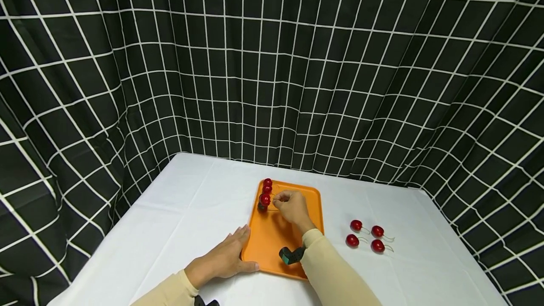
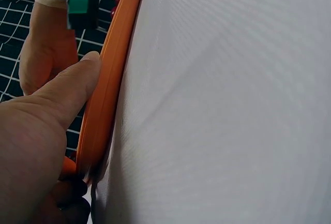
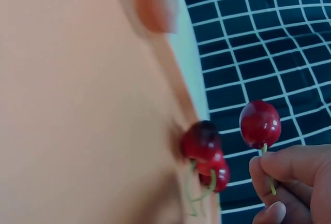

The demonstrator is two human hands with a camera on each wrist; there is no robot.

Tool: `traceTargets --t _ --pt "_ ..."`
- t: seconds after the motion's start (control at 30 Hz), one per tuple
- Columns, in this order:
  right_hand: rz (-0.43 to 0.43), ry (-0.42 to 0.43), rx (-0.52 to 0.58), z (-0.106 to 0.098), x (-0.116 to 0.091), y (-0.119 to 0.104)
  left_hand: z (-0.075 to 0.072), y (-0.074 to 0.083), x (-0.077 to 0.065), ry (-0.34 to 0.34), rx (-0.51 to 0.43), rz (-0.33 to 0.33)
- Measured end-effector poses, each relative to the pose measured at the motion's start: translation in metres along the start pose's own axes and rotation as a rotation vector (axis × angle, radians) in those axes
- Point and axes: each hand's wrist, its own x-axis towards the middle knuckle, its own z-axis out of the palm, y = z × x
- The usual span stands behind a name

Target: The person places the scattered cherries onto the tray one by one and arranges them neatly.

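Observation:
My right hand (image 1: 294, 207) is over the left part of the orange tray (image 1: 272, 249). Thumb and forefinger pinch the green stem of a red cherry (image 3: 260, 124), which the right wrist view shows raised off the tray. Other cherries (image 3: 200, 142) sit by the tray's left edge, partly overlapping one another; the far one (image 1: 267, 182) is near the back corner. My left hand (image 1: 225, 256) rests at the tray's near left corner, fingers along the side. Its thumb (image 2: 72, 84) lies against the near rim.
To the right of the tray, several cherries with stems, among them one at the front (image 1: 378, 246), lie on the white tablecloth (image 1: 178, 202). Black curtains with white grid lines (image 1: 238, 60) stand behind and at both sides. A dark device (image 1: 291, 255) is strapped at the right wrist.

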Motion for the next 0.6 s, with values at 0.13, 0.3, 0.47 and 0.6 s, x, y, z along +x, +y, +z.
traceTargets --t 0.13,0.3,0.47,0.6 --pt "0.043 -0.01 0.004 0.008 -0.006 0.003 -0.001 -0.001 0.001 -0.005 0.01 -0.006" --pt "0.062 -0.05 -0.006 0.015 -0.012 0.009 -0.002 -0.001 0.003 -0.004 0.005 -0.01" --pt "0.082 -0.07 -0.023 0.021 -0.016 0.015 0.002 -0.002 0.003 -0.014 0.007 -0.02" --pt "0.102 -0.058 -0.054 0.024 -0.017 0.017 0.002 -0.002 0.004 -0.012 0.015 -0.019"
